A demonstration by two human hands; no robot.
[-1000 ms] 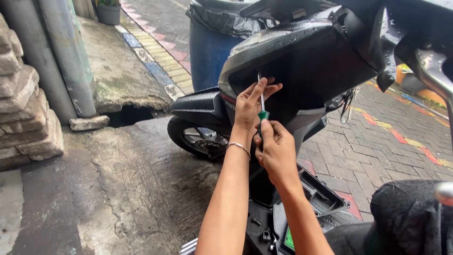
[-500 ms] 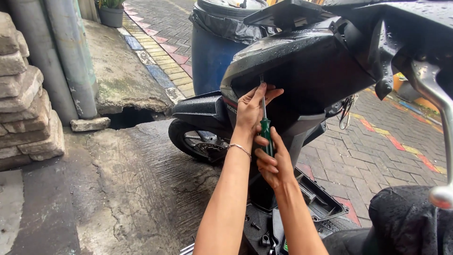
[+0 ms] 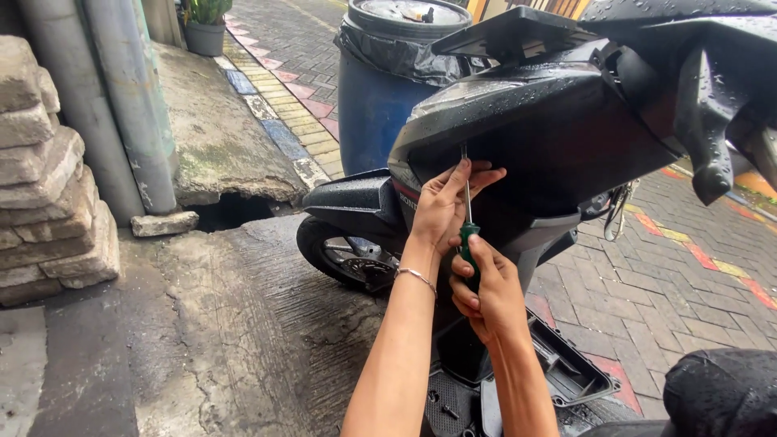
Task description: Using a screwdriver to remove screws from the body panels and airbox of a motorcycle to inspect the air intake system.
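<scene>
A wet black scooter (image 3: 558, 129) stands in front of me, its front panel facing me. My right hand (image 3: 486, 287) grips the green handle of a screwdriver (image 3: 467, 218), whose metal shaft points up into the underside of the front panel. My left hand (image 3: 445, 202), with a thin bracelet on the wrist, rests flat on the panel with its fingers beside the shaft near the tip. The front wheel (image 3: 348, 259) shows below to the left.
A blue barrel (image 3: 384, 89) lined with a black bag stands behind the scooter. Stacked stone blocks (image 3: 48, 178) and grey pipes (image 3: 121, 97) are at left. The open footboard compartment (image 3: 566, 368) lies below my hands. The ground is wet concrete and paving bricks.
My right hand has slid down a little with the screwdriver handle, and the view has shifted slightly. My left hand stays on the panel by the shaft.
</scene>
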